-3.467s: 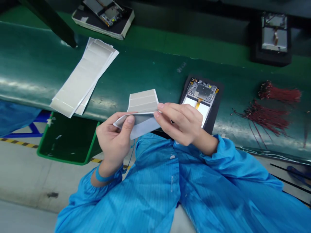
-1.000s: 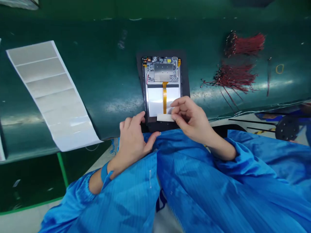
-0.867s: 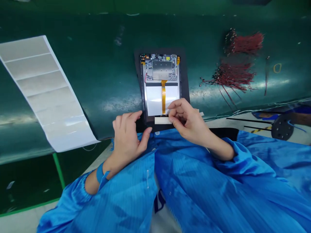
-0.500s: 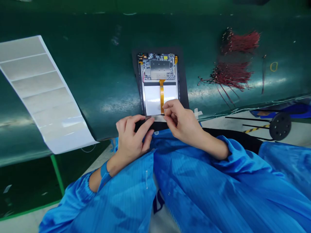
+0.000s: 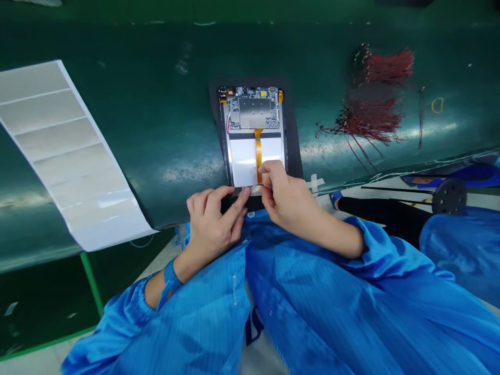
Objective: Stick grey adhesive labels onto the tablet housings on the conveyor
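An opened tablet (image 5: 233,156) lies on a black mat (image 5: 295,151), its inner side up. It shows a circuit board (image 5: 253,112) at the far end and white battery packs (image 5: 244,164) nearer me. An orange flex cable (image 5: 258,148) runs down between the packs. My left hand (image 5: 214,219) rests at the tablet's near edge, fingers apart, index fingertip against the edge. My right hand (image 5: 289,198) is closed in a pinch by the cable's near end; its fingers hide whatever is between them.
A sheet of large silvery labels (image 5: 66,140) lies on the green bench at left. Two bundles of red-black wires (image 5: 390,65), a single wire (image 5: 421,117) and a yellow rubber band (image 5: 437,105) lie at right. White tape (image 5: 315,183) sits on the bench's front edge. Another person's blue garment (image 5: 461,255) shows at right.
My right hand has shifted slightly left, its fingers still pinched by the cable. The left hand has barely moved. At right, the other person's dark-clad leg shows more.
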`<state>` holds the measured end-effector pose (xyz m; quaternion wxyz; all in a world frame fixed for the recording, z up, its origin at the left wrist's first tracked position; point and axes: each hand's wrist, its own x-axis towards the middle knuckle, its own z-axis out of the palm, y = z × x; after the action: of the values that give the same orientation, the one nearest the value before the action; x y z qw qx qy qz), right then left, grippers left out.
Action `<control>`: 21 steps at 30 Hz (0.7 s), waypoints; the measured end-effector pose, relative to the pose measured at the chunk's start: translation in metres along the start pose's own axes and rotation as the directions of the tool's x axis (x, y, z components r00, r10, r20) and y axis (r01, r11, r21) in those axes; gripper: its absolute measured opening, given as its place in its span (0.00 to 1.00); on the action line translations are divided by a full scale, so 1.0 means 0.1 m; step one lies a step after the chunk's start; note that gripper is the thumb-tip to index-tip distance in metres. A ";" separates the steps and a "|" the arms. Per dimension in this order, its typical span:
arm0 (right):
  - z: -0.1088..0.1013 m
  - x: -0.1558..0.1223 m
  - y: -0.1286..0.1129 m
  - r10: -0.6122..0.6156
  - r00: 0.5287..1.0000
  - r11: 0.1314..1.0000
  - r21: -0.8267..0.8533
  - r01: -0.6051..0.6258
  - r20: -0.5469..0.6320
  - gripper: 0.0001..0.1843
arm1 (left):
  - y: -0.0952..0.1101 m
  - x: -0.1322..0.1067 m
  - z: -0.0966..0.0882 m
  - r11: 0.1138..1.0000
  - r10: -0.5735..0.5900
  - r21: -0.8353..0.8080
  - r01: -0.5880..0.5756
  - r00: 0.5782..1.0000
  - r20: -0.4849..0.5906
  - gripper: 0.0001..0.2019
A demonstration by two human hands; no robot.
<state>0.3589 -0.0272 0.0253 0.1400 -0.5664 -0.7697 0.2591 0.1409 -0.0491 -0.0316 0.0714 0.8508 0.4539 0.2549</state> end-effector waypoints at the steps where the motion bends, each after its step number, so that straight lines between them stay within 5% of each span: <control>1: 0.01 0.00 -0.01 -0.008 1.000 1.000 -0.025 0.008 -0.002 0.19 | 0.00 0.00 0.00 1.000 0.005 0.007 -0.005 1.000 -0.007 0.24; 16: -0.01 0.08 -0.26 0.132 0.986 0.963 -0.249 -0.104 0.099 0.13 | 0.06 -0.01 0.02 0.996 0.061 0.074 -0.053 0.992 -0.113 0.25; 21: 0.02 0.01 -0.16 0.082 0.996 0.958 -0.273 -0.085 -0.022 0.15 | 0.08 -0.01 0.02 0.992 0.045 0.125 -0.033 0.994 -0.098 0.22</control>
<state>0.3447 -0.0303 0.0322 0.0535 -0.6137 -0.7727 0.1529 0.1474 -0.0548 -0.0307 -0.0092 0.8483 0.4551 0.2705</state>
